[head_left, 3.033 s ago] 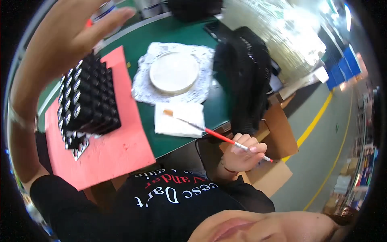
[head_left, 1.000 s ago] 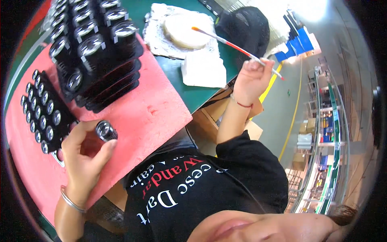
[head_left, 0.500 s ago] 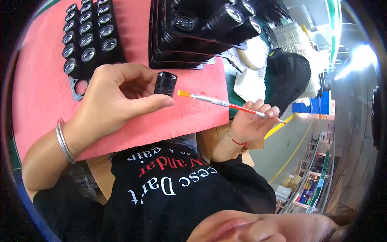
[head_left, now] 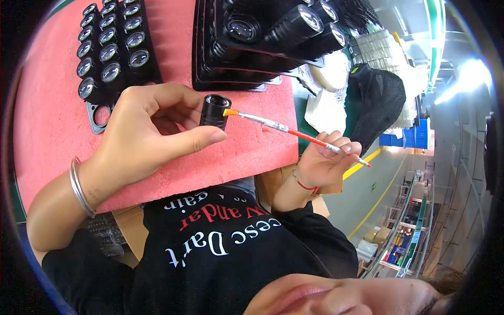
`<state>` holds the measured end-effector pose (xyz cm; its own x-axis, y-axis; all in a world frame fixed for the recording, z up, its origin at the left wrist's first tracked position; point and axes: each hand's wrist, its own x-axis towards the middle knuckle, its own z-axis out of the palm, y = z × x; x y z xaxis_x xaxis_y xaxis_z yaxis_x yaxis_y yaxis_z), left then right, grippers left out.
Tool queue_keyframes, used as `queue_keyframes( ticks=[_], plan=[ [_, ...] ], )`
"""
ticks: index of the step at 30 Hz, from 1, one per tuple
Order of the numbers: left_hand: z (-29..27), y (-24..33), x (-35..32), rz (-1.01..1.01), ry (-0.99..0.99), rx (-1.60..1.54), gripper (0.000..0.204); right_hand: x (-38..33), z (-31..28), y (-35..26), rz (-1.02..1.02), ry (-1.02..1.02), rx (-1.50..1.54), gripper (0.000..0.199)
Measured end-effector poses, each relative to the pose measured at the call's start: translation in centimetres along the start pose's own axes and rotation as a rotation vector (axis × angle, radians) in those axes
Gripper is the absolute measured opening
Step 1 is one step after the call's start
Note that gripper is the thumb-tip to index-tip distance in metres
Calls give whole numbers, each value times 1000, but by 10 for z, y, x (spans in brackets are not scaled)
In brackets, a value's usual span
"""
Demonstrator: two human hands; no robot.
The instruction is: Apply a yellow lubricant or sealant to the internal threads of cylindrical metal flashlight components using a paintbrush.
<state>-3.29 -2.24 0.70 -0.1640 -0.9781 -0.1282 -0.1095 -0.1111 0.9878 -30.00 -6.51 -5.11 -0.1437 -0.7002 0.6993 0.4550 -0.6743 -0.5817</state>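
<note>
Pink mat [head_left: 52,131] bears lens-filled black tray [head_left: 113,50].

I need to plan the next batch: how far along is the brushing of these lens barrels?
Done: cannot tell; the small tray has all but one slot filled with lenses, brushed or not. In hand: the left hand holds a black lens barrel while the right hand puts the brush tip against it. Left: possibly the stacked trays of larger barrels.
</note>
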Motion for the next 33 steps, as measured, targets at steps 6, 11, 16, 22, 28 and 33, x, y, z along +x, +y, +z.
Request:
queue_keyframes(
  ticks=[6,11,16,22,28,33],
  plan=[
    [1,-8,0,66,-22,-38,28,-2,-3,1,-4,0,-2,24],
    [1,-11,-1,134,-33,-15,27,-2,-3,1,-7,11,-1,23],
    [2,-12,0,131,-44,-31,27,-1,-3,0,-12,-1,-19,23],
    [2,-13,-1,227,-88,9,26,-1,-5,-1,56,91,216,23],
    [2,-3,-13,491,-28,473,25,0,-2,-4,72,133,242,24],
    [-9,14,-28,571,221,913,30,1,-2,-5,79,129,235,24]
  ],
)
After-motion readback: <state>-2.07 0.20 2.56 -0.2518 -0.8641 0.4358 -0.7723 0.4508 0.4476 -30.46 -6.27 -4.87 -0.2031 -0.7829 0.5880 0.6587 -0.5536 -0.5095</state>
